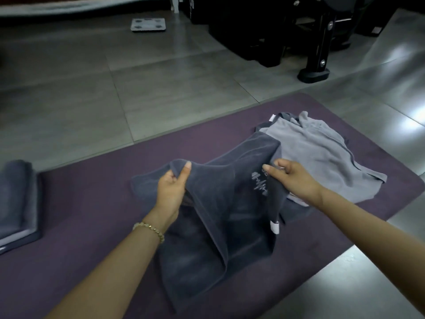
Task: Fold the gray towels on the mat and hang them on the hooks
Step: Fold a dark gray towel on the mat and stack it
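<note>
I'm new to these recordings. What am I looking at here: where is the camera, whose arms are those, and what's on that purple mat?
There is no machine here. One wide-angle camera sits on a person's head, looking forward and down, so the two bare arms are the wearer's own. The left hand, with a gold bead bracelet at its wrist, and the right hand each pinch an edge of a dark gray terry towel. They hold it up while its lower part lies on the purple floor mat. A crumpled light gray towel lies on the mat behind it. A folded stack of dark gray towels sits at the picture's left edge. Farther off, a flat bathroom scale rests on the floor. No hooks are in view.
</note>
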Motion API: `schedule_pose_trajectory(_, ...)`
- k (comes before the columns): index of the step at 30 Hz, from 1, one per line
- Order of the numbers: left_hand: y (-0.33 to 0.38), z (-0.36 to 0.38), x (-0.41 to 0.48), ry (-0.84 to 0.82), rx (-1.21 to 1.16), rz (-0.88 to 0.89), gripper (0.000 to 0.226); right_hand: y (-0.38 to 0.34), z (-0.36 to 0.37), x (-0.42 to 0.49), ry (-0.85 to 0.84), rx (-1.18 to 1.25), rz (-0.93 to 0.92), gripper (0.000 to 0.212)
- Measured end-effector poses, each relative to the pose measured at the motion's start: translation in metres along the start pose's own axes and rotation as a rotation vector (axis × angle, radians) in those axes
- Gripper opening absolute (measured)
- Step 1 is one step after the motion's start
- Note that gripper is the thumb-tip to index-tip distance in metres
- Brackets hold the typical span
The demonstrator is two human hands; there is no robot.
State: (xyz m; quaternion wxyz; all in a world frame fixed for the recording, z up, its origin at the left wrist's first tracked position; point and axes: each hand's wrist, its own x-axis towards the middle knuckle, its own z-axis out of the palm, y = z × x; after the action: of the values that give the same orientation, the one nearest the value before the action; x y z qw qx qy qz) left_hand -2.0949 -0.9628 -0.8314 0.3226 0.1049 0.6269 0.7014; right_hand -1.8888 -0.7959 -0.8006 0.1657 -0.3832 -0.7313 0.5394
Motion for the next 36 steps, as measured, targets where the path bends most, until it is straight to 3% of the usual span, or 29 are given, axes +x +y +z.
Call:
schedule_pose_trajectory(3, 0.029, -0.043, 0.009, 0.098, 0.056, 0.103, 0.019, -0.037, 0.049, 0.007, -0.071, 0.097, -0.073, 0.019)
schedule_pose_trajectory(6, 0.057, -0.086, 0.011, 0.149, 0.072, 0.24, 0.016, -0.078, 0.098, 0.008, -0.168, 0.149, -0.155, 0.022)
schedule_pose_trajectory(9, 0.078, -0.127, 0.008, 0.209, 0.133, 0.336, 0.022, -0.115, 0.14, 0.004, -0.3, 0.256, -0.232, 0.006)
schedule_pose_trajectory(11, 0.09, -0.149, 0.005, 0.258, 0.173, 0.383, 0.029, -0.134, 0.165, -0.001, -0.498, 0.252, -0.258, 0.015)
schedule_pose_trajectory(14, 0.101, -0.175, -0.001, 0.305, 0.229, 0.417, 0.037, -0.151, 0.197, -0.006, -0.709, 0.121, -0.305, 0.047)
schedule_pose_trajectory(19, 0.104, -0.194, -0.009, 0.265, 0.296, 0.433, 0.046, -0.166, 0.231, -0.012, -0.629, -0.067, -0.429, 0.029)
schedule_pose_trajectory(24, 0.101, -0.189, -0.014, 0.118, 0.286, 0.435, 0.042, -0.167, 0.232, -0.014, -0.704, -0.095, -0.438, 0.042)
schedule_pose_trajectory(32, 0.086, -0.159, -0.023, -0.12, 0.238, 0.396, 0.044, -0.167, 0.22, -0.013, -0.589, 0.138, -0.346, 0.021)
schedule_pose_trajectory(36, 0.078, -0.143, -0.027, -0.059, 0.172, 0.481, 0.04, -0.168, 0.213, -0.011, -0.674, 0.201, -0.242, 0.026)
